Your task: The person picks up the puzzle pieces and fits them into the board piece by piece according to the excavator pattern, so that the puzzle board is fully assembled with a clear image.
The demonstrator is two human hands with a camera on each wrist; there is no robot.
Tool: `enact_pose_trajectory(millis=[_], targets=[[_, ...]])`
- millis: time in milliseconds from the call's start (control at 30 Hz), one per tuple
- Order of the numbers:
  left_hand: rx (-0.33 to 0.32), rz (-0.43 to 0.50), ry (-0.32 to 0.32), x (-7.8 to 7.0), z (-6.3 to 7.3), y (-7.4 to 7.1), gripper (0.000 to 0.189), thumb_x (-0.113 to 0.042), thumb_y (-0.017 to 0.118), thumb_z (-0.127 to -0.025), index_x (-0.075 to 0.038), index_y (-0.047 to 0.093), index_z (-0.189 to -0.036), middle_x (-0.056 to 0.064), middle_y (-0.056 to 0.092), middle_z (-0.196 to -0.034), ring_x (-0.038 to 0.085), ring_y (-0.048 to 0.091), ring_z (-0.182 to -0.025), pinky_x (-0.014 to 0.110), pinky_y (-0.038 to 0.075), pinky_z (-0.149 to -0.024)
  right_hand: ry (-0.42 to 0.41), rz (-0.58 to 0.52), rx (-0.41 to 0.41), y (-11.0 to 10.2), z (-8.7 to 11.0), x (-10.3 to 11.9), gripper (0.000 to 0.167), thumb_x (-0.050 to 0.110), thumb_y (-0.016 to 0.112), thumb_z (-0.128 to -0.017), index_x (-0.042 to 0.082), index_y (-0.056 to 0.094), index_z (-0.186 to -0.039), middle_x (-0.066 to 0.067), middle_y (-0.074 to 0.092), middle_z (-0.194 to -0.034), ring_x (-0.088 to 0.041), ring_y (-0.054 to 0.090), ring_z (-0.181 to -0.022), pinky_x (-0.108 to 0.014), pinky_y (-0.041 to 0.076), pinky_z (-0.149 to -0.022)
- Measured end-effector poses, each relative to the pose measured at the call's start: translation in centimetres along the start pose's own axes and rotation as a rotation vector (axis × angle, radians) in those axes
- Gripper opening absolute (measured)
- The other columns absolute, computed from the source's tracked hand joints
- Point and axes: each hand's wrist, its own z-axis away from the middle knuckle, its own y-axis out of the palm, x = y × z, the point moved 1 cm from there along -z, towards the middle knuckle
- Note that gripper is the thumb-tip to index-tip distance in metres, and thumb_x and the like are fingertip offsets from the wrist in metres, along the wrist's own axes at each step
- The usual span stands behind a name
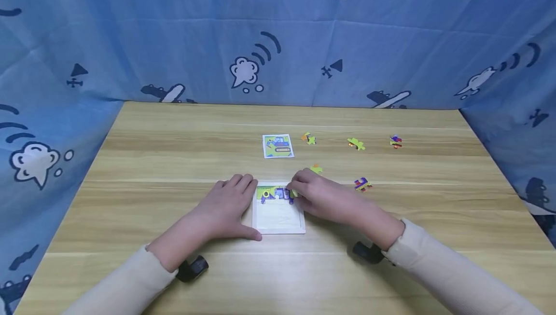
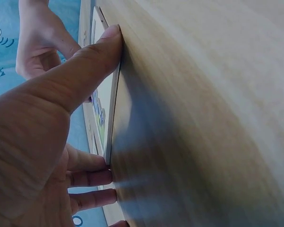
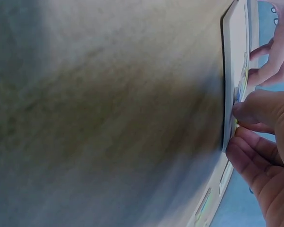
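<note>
Your hands are working apart, one on each side of a white puzzle tray [image 1: 278, 222], which is lying on the worktop [image 1: 165, 136] roughly midway between its left and right edges. Your left hand [image 1: 228, 209] is resting flat along the tray's left edge, its fingers reaching forward and its thumb touching the near left corner. Your right hand [image 1: 323, 195] is bending over the tray's far right corner, thumb and fingertips pinching a small green piece [image 1: 295, 193] that they are partly hiding; you cannot tell from here whether it is sitting flush. Beside it, fitted pieces [image 1: 270, 193] are forming a strip along the tray's far edge, and the rest of the tray is showing bare white.

Beyond the tray, toward the worktop's far edge, a picture card [image 1: 278, 149] is lying face up, showing a blue digger. Loose pieces [image 1: 356, 143] are scattering to its right, toward the far right corner. A blue patterned curtain [image 1: 173, 30] is hanging behind the far edge.
</note>
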Motion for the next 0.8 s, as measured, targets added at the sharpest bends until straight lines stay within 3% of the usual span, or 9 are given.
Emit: enact_pose_trajectory(millis=[800], targets=[[0.000,0.003,-0.001,-0.16,0.15,-0.14,0.120,-0.076,0.079,-0.074,0.003,0.040,-0.156,0.017,0.047,-0.154,0.035,0.046,-0.141,0.058,0.046,-0.112,0.040,0.026,0.014,0.54,-0.35,0.45,0.031,0.006,0.077,-0.092,0.006,0.077,-0.123,-0.009,0.067,-0.117,-0.020,0.063,-0.109,-0.031,0.061,-0.092]])
